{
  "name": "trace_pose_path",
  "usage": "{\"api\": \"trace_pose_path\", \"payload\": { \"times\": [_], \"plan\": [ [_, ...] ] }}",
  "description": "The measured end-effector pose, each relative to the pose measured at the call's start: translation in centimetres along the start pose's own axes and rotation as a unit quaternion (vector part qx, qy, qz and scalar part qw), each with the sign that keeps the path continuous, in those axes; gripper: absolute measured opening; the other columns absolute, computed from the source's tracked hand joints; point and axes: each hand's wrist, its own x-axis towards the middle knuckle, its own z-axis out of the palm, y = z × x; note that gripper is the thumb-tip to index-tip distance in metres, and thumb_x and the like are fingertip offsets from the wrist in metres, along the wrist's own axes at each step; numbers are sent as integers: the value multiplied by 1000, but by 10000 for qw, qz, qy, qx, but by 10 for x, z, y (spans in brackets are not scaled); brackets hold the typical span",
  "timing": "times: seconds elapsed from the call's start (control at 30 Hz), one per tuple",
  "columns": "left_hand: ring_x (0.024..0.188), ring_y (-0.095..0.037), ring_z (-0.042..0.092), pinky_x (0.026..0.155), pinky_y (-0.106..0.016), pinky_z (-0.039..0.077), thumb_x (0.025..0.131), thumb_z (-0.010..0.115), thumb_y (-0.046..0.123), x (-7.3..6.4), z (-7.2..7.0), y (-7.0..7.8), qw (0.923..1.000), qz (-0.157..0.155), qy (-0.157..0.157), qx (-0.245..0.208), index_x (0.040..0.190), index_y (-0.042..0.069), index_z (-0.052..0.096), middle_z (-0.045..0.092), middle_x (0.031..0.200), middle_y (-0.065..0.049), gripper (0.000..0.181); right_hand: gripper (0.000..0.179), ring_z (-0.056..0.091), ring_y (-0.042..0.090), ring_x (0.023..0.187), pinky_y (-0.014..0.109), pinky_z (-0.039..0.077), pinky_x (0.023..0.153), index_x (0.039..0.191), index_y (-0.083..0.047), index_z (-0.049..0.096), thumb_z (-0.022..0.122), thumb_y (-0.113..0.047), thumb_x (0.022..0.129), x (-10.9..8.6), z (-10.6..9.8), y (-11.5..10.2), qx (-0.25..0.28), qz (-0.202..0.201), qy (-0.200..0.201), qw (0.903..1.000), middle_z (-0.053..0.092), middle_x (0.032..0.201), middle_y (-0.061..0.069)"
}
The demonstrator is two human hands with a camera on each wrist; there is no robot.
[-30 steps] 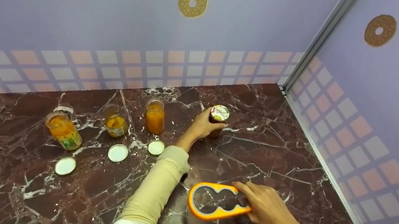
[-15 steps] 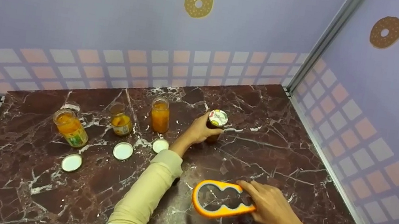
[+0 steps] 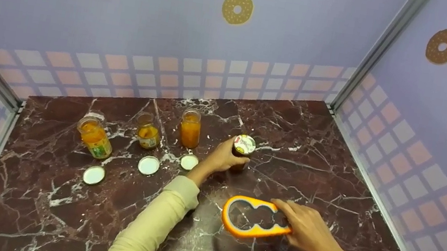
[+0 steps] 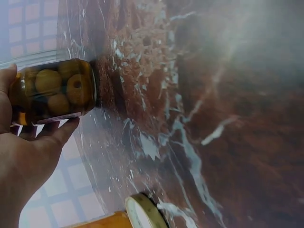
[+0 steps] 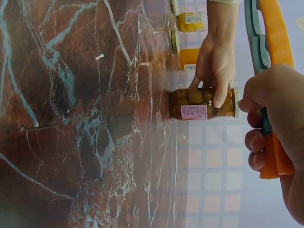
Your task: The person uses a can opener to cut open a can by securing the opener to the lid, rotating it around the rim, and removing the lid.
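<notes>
My left hand (image 3: 222, 157) grips a capped glass jar (image 3: 244, 145) from its left side, with fingers and thumb round the body. Round brownish fruits in dark liquid show through the glass of this jar (image 4: 57, 92) in the left wrist view. Its patterned lid faces up. A pink label is on the jar (image 5: 194, 104) in the right wrist view. In my right hand (image 3: 309, 227) is an orange jar opener (image 3: 253, 232) with a grey scalloped inner edge, held by its handle end. The opener is nearer to me than the jar and apart from it.
Three uncapped jars with orange-yellow contents stand at left: a wide jar (image 3: 97, 141), a short jar (image 3: 148, 136) and a tall jar (image 3: 190, 131). Before them lie lids: one (image 3: 94, 175) at left, another (image 3: 148, 165) mid, a third (image 3: 189, 162). Walls (image 3: 168, 22) border the marbled table (image 3: 320, 167).
My left hand has brought the capped jar nearer to me and slightly left. The right hand keeps its grip on the opener. The head view has turned a little left.
</notes>
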Motion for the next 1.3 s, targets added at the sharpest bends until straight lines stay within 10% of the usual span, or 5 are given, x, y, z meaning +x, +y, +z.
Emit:
{"api": "trace_pose_path", "payload": {
  "times": [0.6, 1.3],
  "plan": [
    [122, -30, 61, 111, -41, 45, 84, 82, 11, -72, 0, 1, 9995, 145, -214, -181, 147, -2, 46, 64, 130, -19, 74, 77, 54, 16, 66, 37, 51, 58, 141, -12, 57, 86, -7, 70, 10, -2, -4, 37, -54, 204, 9998, 59, 92, -1],
    [123, -31, 60, 112, -47, 43, 79, 86, 4, -173, -2, -3, 9976, 329, -238, -568, 139, 0, 55, 66, 129, -16, 68, 84, 46, 16, 69, 38, 48, 61, 140, -13, 57, 89, -6, 62, 27, 1, -23, -112, -238, 123, 9996, 51, 91, -3]
  ]
}}
